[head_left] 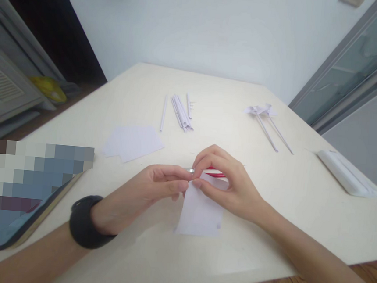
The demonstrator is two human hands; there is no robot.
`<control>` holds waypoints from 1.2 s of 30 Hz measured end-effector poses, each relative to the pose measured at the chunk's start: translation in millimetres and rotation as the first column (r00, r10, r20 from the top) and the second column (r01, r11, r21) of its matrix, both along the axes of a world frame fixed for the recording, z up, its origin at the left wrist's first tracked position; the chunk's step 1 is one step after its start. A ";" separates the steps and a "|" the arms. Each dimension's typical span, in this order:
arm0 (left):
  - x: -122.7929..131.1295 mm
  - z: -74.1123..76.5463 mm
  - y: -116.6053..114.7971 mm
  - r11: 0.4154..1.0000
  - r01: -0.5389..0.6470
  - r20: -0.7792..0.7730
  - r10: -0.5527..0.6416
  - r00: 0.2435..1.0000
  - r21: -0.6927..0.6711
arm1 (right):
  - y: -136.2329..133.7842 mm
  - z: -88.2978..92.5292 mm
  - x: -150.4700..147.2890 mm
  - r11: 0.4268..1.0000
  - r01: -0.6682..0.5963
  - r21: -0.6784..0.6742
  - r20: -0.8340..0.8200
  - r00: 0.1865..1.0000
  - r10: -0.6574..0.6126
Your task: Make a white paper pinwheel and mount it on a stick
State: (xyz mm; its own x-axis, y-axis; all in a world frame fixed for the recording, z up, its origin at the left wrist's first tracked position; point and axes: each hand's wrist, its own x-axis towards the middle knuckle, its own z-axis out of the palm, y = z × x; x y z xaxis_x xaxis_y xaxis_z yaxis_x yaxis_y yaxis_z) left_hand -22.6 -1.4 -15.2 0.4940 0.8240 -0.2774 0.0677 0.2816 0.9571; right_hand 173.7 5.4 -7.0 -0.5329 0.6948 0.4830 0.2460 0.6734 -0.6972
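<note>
A white sheet of paper (pixel 202 211) hangs between my hands near the front of the table, its top edge pinched. My right hand (pixel 223 177) has thumb and fingertips pressed together on the paper's upper left corner. My left hand (pixel 163 181), with a black band on the wrist, meets it at the same corner, thumb and fingers closed there. Behind the paper lies a pair of scissors with red handles (pixel 216 175), its metal part partly covered by my fingers. Whether anything small sits between the fingertips is hidden.
Loose white sheets (pixel 134 141) lie at left. Rolled paper sticks (pixel 181 112) are bundled behind, a single one (pixel 163 113) beside them. Two paper pinwheels (pixel 260 110) on sticks rest at right, near a white packet (pixel 346 173). A blurred-out flat object (pixel 21 197) covers the left edge.
</note>
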 end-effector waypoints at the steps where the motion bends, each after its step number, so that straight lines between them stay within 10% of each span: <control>1: -0.3 -0.2 -0.1 1.000 -0.005 0.001 0.005 1.000 -0.001 | -0.2 0.3 -0.2 1.000 -0.006 -0.007 0.000 1.000 0.006; 10: 1.8 0.6 -1.8 1.000 -0.024 0.063 0.025 0.998 -0.010 | -2.6 5.2 -0.1 0.989 -0.050 -0.137 0.009 0.999 0.052; 26: -0.5 2.6 0.2 0.890 0.035 -0.205 0.066 0.976 0.454 | -5.9 3.0 -3.5 0.999 -0.044 -0.014 0.073 0.996 0.045; 36: -5.1 3.3 -0.1 0.957 0.047 0.015 -0.054 0.998 0.285 | -3.5 8.1 1.6 0.985 -0.041 -0.165 -0.033 0.999 0.036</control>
